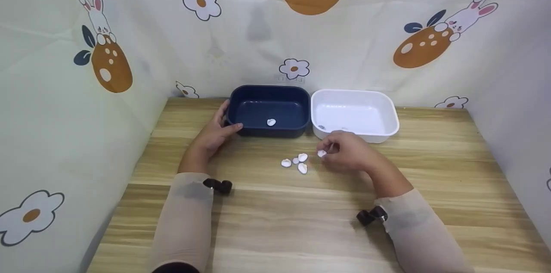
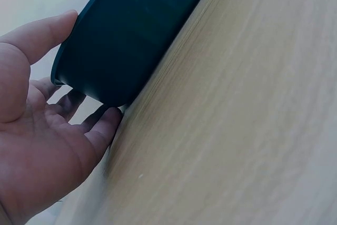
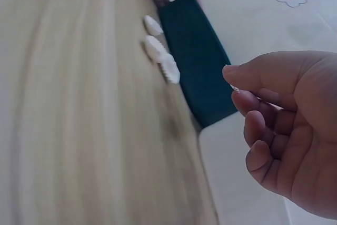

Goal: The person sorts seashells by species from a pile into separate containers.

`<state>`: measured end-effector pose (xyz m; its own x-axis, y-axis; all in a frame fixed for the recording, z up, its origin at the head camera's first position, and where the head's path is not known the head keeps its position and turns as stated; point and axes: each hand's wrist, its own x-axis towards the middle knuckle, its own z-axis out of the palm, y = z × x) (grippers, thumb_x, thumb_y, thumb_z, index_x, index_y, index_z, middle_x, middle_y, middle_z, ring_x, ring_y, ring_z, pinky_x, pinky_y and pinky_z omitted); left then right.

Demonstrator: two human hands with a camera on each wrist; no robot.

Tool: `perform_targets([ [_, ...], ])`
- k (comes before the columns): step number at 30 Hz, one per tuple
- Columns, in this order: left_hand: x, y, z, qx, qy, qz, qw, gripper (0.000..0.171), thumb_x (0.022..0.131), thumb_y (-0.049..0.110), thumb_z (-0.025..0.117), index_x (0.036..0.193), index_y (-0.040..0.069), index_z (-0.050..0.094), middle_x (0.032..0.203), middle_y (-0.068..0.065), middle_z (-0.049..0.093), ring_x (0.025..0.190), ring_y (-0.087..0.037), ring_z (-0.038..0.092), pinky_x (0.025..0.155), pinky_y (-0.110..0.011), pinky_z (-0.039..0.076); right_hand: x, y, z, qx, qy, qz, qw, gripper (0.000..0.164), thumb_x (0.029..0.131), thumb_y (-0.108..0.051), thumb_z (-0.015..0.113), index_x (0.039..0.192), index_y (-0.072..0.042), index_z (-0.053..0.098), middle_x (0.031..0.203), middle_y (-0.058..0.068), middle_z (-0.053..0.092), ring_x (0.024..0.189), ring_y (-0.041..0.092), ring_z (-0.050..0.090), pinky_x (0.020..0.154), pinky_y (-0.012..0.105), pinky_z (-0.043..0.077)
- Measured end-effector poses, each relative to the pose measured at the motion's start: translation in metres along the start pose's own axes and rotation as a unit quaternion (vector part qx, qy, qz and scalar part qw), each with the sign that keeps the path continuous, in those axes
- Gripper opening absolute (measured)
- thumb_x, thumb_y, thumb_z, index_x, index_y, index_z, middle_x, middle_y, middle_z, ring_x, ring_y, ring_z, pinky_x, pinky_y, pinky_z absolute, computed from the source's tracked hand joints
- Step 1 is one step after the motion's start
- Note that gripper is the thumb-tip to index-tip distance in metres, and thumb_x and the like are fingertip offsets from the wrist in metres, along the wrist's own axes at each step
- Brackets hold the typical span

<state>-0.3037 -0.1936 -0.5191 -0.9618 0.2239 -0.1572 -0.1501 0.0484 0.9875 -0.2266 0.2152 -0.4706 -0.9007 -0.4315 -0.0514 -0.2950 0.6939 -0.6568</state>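
My left hand [image 1: 214,133] holds the left end of a dark blue plastic box [image 1: 273,131], its thumb at the rim and its other fingers along the side. Inside that box lies one white seashell [image 1: 271,122]. In front of the white box [image 1: 392,128], my right hand [image 1: 346,151] pinches a small white shell [image 1: 321,153] between thumb and forefinger, just above the table. The right wrist view shows only a thin edge of this shell [image 3: 231,80]. Several loose white shells [image 1: 302,168] lie together on the table, left of my right hand.
Both boxes stand side by side on the wood-grain table [image 1: 275,221], close to the cloth backdrop [image 1: 241,49]. One small greyish piece [image 1: 322,127] lies in the white box's near left corner; what it is cannot be made out. Cloth also hangs at both sides.
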Motion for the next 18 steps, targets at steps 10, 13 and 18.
perform_targets([
  [10,-0.001,0.002,0.001,0.001,0.005,-0.005,1.0000,0.101,0.099,0.008,0.074,0.174,0.032,0.010,0.184,0.005,0.004,0.170,-0.020,0.006,0.137,-0.041,0.019,-0.005,0.015,-0.033,0.027,0.099,0.027,0.994,0.019,0.094,-0.016,0.079,0.113,-0.013,0.081,0.105,0.008,0.074,0.088,0.018,0.058,0.078,0.025,0.048],
  [13,-0.001,0.002,0.001,-0.001,0.006,-0.006,1.0000,0.101,0.099,0.008,0.074,0.174,0.032,0.011,0.184,0.004,0.004,0.170,-0.021,0.007,0.137,-0.041,0.020,-0.007,0.021,-0.042,0.028,0.115,0.046,0.992,0.023,0.094,-0.017,0.080,0.116,-0.013,0.080,0.109,0.008,0.074,0.089,0.020,0.058,0.078,0.025,0.048],
  [18,-0.002,0.003,0.002,-0.003,0.005,-0.004,1.0000,0.101,0.099,0.006,0.074,0.174,0.031,0.011,0.183,0.003,0.006,0.170,-0.021,0.010,0.136,-0.042,0.024,-0.009,0.028,-0.052,0.032,0.123,0.068,0.990,0.027,0.096,-0.020,0.080,0.121,-0.011,0.079,0.114,0.010,0.073,0.093,0.022,0.057,0.076,0.024,0.048],
])
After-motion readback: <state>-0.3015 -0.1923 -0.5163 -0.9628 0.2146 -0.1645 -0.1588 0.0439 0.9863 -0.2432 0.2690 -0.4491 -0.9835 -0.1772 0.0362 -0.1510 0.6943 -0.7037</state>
